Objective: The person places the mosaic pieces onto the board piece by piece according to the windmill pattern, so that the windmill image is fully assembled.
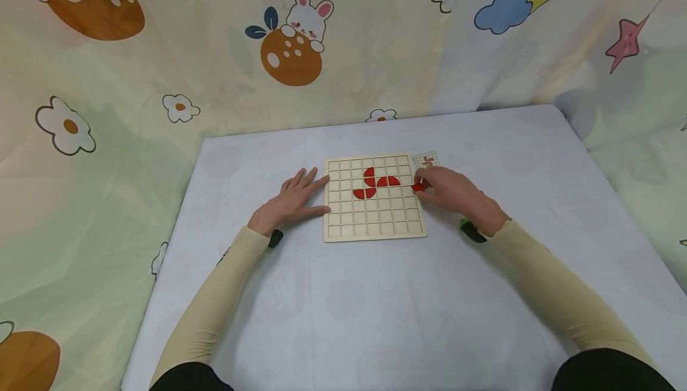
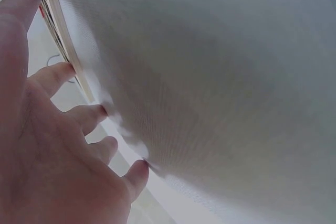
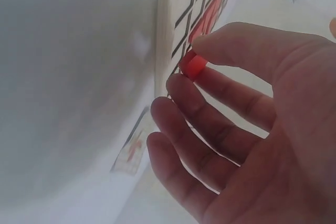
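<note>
A pale wooden grid board (image 1: 376,218) lies flat on the table. Several red quarter-round tiles (image 1: 370,181) sit in squares around its upper middle. My left hand (image 1: 292,197) rests at the board's left side, fingers spread, with thumb and index finger touching the edge. In the left wrist view those fingertips meet the wooden board edge (image 2: 65,38). Over the board's right edge, my right hand (image 1: 453,191) pinches a small red tile (image 3: 194,66) between thumb and fingers. Part of that tile is hidden by the fingertips.
A small printed pattern card (image 1: 427,159) with a red figure on a grid lies by the board's upper right corner, partly behind the right hand. A white cloth covers the table (image 1: 343,307). A patterned curtain (image 1: 214,39) hangs behind its far edge.
</note>
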Motion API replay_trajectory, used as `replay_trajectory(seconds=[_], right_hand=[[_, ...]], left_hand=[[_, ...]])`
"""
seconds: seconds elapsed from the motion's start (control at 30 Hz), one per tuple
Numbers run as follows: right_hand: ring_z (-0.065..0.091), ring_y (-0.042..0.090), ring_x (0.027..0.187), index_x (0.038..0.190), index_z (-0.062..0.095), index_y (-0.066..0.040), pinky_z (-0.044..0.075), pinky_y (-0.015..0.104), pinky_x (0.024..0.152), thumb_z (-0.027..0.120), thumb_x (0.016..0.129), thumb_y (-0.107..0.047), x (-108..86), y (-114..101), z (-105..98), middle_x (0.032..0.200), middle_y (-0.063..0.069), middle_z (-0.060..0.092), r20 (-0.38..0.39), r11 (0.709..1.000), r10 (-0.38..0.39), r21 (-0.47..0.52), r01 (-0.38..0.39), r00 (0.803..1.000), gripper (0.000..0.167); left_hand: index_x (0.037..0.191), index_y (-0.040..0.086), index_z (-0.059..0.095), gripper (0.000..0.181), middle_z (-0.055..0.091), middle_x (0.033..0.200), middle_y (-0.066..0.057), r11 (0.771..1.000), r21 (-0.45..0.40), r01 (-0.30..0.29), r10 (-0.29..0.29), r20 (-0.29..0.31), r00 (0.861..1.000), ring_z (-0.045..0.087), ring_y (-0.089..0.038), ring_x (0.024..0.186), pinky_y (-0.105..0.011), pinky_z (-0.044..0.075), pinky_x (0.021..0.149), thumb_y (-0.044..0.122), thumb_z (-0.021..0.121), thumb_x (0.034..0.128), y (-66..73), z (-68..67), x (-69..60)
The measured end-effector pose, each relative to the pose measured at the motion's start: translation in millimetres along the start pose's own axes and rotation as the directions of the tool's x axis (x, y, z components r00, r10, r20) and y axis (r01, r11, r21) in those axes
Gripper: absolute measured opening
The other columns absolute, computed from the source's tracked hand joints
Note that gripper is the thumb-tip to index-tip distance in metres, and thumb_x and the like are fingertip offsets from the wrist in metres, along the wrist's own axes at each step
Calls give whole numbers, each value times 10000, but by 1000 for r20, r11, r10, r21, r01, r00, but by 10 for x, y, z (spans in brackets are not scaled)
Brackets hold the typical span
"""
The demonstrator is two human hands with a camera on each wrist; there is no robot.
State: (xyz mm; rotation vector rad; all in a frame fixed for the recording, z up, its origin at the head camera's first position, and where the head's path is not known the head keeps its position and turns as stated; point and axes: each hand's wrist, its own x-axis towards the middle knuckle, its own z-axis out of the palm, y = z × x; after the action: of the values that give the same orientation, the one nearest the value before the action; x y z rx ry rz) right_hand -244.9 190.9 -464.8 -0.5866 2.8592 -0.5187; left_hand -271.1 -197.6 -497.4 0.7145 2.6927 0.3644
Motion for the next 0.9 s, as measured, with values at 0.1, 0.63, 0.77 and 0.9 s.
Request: replay_trajectory(seconds=[0.1,0.63,0.77,0.9], right_hand=[[582,223,923,1082,655,-102,507,397,793,698,920,-174,29,-78,6,995,51,664,14,1000,-23,3,23,1000,182],[565,227,997,1096,698,-110,536,362,856,677,910,-45,233,-350,135,1087,40,656,66,936,-345,-45,348,936,199],[557,234,1036,1129,698,-127,537,357,888,675,913,-28,261,-353,182,1139,40,658,82,935,-342,-70,347,936,239],[550,228,1062,1154,696,-139,533,345,911,696,911,-41,268,-342,208,1161,32,659,70,933,-347,-81,352,935,262]], left_hand=[[1620,309,188,873,28,1713,-56,1000,-5,3,-3,1,1000,-61,-317,1580,-596,49,1241,684,553,921,7,-1,0],[1622,325,165,877,10,1713,-52,1000,0,4,-4,20,1000,-72,-317,1579,-595,65,1237,692,543,921,-3,-6,15],[1621,329,164,875,9,1713,-54,1000,0,2,-2,18,1000,-72,-321,1579,-601,67,1234,689,547,922,-13,-1,20],[1621,332,162,876,7,1713,-51,1000,4,4,-4,16,1000,-72,-316,1579,-598,63,1236,691,545,921,-22,8,24]])
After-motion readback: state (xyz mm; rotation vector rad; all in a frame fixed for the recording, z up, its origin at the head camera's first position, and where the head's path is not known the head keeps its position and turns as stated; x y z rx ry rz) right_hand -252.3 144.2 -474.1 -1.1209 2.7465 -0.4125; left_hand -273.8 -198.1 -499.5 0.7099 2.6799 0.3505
